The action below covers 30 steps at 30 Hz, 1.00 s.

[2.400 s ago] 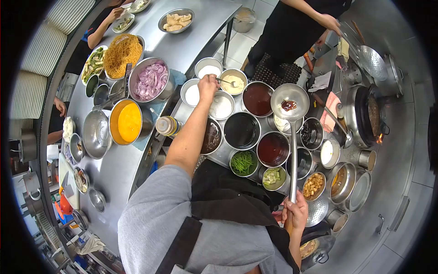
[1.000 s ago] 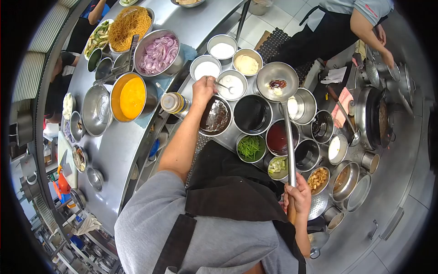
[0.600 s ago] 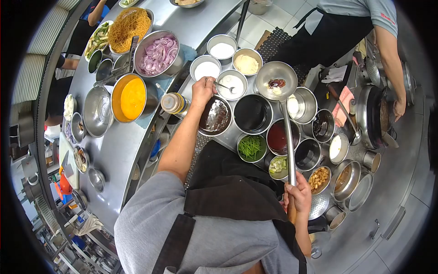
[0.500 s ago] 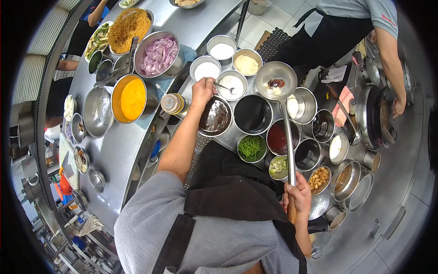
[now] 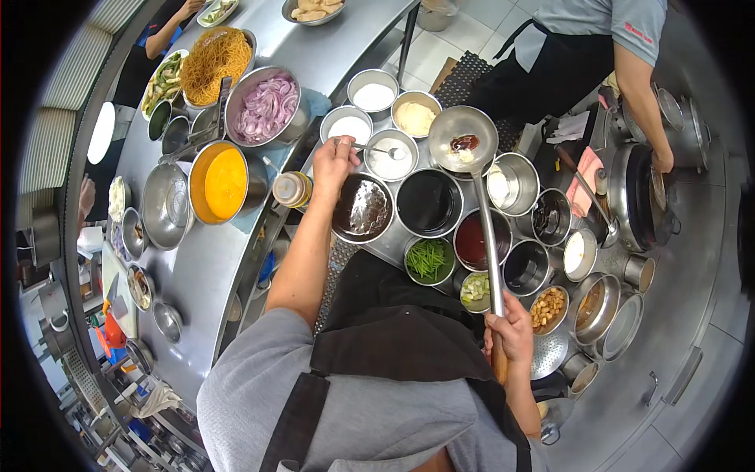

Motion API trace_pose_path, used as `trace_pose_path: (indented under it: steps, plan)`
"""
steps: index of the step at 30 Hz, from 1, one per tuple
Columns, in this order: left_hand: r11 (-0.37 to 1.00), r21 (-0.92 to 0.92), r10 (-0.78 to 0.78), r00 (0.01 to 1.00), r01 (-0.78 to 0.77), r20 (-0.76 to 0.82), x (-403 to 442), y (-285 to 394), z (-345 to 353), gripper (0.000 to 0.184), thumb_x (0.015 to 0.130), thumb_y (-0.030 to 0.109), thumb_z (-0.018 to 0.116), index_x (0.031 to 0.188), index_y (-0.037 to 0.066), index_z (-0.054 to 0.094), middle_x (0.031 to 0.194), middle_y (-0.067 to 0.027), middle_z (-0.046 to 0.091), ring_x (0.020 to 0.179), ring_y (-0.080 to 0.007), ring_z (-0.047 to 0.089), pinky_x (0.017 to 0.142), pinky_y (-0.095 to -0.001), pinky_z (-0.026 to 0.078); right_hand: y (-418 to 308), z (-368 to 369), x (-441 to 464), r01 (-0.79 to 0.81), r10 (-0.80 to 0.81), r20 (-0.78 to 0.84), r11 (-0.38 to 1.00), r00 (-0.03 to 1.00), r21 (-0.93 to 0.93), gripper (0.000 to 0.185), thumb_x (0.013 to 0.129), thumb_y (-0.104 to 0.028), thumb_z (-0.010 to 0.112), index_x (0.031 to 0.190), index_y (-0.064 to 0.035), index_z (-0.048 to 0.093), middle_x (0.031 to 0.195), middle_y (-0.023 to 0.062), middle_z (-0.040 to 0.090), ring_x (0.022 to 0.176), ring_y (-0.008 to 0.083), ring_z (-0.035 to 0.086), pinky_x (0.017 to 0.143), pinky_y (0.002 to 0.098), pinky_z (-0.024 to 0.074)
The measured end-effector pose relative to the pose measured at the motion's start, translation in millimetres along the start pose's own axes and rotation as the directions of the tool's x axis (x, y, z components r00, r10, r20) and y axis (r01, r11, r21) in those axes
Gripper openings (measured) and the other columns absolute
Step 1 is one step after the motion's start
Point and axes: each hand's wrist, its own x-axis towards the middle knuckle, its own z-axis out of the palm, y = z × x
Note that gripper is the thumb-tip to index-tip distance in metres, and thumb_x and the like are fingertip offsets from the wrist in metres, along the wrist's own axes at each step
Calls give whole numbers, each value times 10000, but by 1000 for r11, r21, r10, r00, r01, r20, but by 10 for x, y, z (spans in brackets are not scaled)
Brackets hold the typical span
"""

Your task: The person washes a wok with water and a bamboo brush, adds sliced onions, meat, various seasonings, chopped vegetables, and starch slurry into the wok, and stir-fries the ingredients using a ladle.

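Note:
My left hand [image 5: 334, 161] is closed around the handle of a metal spoon [image 5: 377, 149]. The spoon's tip is over a steel bowl of white granules [image 5: 391, 167], with a little white on it. My right hand [image 5: 510, 326] grips the wooden-ended handle of a long steel ladle [image 5: 484, 212]. In the ladle's bowl lie a dark red sauce [image 5: 465, 142] and a pale paste. Beneath my left wrist is a pot of dark sauce [image 5: 363, 208]. Beside it stand a pot of black liquid [image 5: 429, 202] and one of red sauce [image 5: 473, 240].
Chopped greens [image 5: 429, 259], diced fried pieces [image 5: 547, 308] and a squeeze bottle [image 5: 292, 189] surround my hands. On the left counter are orange liquid [image 5: 224, 182], sliced red onions [image 5: 267, 106] and fried noodles [image 5: 214, 67]. A co-worker's arm [image 5: 649, 118] reaches over a wok [image 5: 638, 197] at right.
My left hand has drawn slightly left with the spoon; the ladle has shifted slightly in view. The co-worker's hand has moved at the wok. A white plate has appeared at far left.

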Motion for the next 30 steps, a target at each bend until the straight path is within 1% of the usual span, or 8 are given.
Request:
trace_pose_path:
  steps: [5,7,11,14,17,24,26,30]
  plan:
    - [957,-200,200,978,-209,-63,-124,430,162,204,927,146,500,951,-16,621,650,-44,590,516,-86,534,470,-236,404,-24,35,86,-12,13,50,1000,999,-25,614,768,-3,578,1331,32,337,742,86,564,411,140,511,360,252,425]
    - [928,125,372,895,-351,-248,114,381,198,213,923,142,499,939,-26,628,670,-73,608,543,-102,571,501,-248,432,-68,73,109,-47,48,68,998,997,-30,615,766,-11,582,1329,29,339,724,85,563,403,141,507,351,255,422]
    - [838,408,490,828,-361,-273,833,-80,283,215,898,138,487,911,-19,633,705,-147,635,608,-261,628,631,-373,485,-104,93,108,-54,57,62,997,996,-47,610,763,-16,584,1324,29,348,692,72,560,403,139,508,345,254,418]
    - [815,476,483,841,-331,-242,1175,-261,371,232,897,155,473,894,-13,633,705,-154,633,645,-291,629,671,-399,480,-156,103,91,-57,59,50,997,997,-47,611,761,-15,587,1324,30,353,690,64,562,403,134,507,348,252,419]
    - [776,502,524,833,-381,-179,1361,-380,388,254,898,196,493,956,-3,639,688,-124,651,582,-192,641,594,-328,497,-155,52,106,-44,46,57,998,997,-35,605,762,-15,589,1322,27,364,698,63,561,413,131,508,358,248,420]
    - [937,288,269,933,-197,-238,1314,-320,383,248,893,173,470,891,-18,628,630,-125,630,527,-230,624,577,-368,492,-179,42,137,-9,12,40,997,999,-75,540,772,-2,541,1290,35,394,657,53,519,402,129,495,400,240,429]
    - [983,152,148,942,-106,-300,1283,-302,356,259,912,192,480,914,-17,633,630,-78,618,519,-133,593,490,-275,459,-205,59,140,-19,20,22,997,1000,-74,525,771,8,536,1279,35,406,655,57,526,399,129,491,399,238,424]
    - [986,142,124,944,-84,-304,1261,-252,287,258,918,182,472,930,-23,627,634,-83,622,504,-127,576,473,-269,450,-191,0,185,-29,30,33,999,999,-43,577,764,25,573,1310,39,385,706,73,563,431,137,513,398,242,430]
